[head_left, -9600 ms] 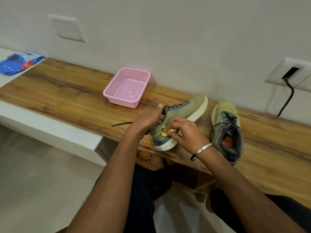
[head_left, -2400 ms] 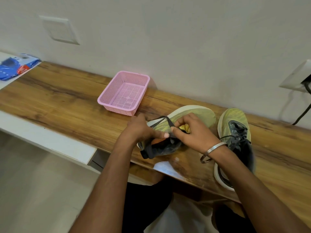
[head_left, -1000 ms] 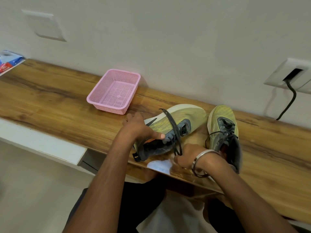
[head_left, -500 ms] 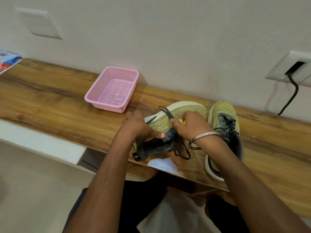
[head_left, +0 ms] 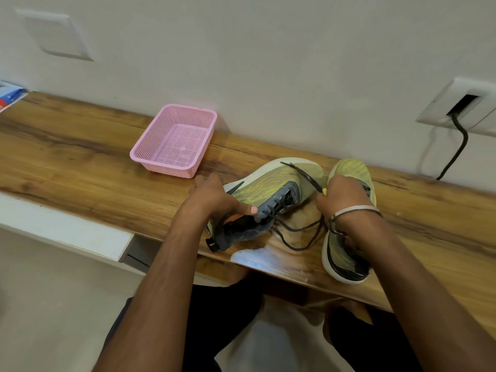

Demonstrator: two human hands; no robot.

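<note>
The shoe [head_left: 268, 186] lay on its side on the wooden bench [head_left: 80, 162], near the front edge, with the toe pointing toward the wall and the heel toward the person. Its upper was a yellow-green knit with a grey eyelet panel along the lacing area. It had a thick white sole, an orange lining visible inside the opening, and a black pull tab at the heel. The left hand [head_left: 214, 197] gripped the shoe at the collar, fingers curled over the sole side and the thumb pressed against the grey panel. The right hand [head_left: 341, 194] was closed, pinching the dark lace [head_left: 306, 175] just beside the toe. One free length of lace ran up across the knit toe, and slack loops lay on the bench between the two shoes. A small yellow piece showed at the right fingertips, but what it was could not be told. A metal bracelet [head_left: 357, 209] sat on the right wrist. The second shoe [head_left: 343, 253], of the same colours, stood upright just beside the first, partly hidden behind the right wrist. A pink mesh basket [head_left: 166, 169] stood on the bench behind the left hand, near the wall. A black cable [head_left: 459, 151] hung from a wall socket [head_left: 461, 103] at the right.
</note>
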